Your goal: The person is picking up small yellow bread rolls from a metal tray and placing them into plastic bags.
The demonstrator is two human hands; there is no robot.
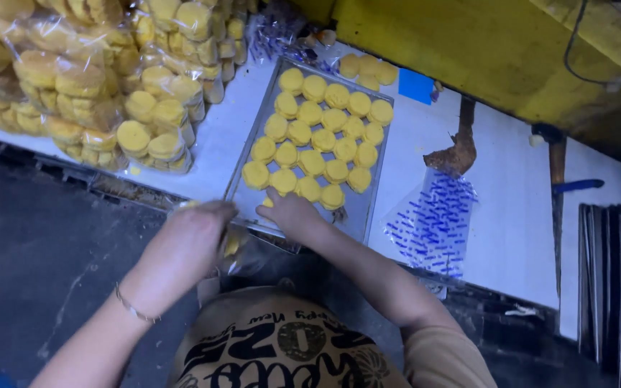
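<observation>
1. Where the metal baking tray (368,208) meets the near edge of the white table (512,237), the right hand (292,214) rests on the tray's near rim, fingers bent and drawn close together over the front row of round yellow biscuits (314,136); whether the fingertips pinch a biscuit I cannot tell
2. Just off the tray's near left corner, the left hand (192,233) is curled around a clear plastic bag (242,251) with a few yellow biscuits inside, fingers closed on the bag's mouth; a thin bracelet (134,309) circles that wrist
3. The biscuits lie in rows over the far and middle part of the tray, while the near right part of the tray is bare
4. Towards the table's far left corner sits a heap of filled bags of biscuits (102,79), stacked high
5. Beyond the tray's far right corner lie a few loose biscuits (368,68) beside a blue square (416,86)
6. To the right of the tray lies an empty clear bag with blue print (436,219), flat on the table, with a brown-handled tool (458,147) just beyond it
7. At the table's right edge stand stacked dark metal trays (616,280)
</observation>
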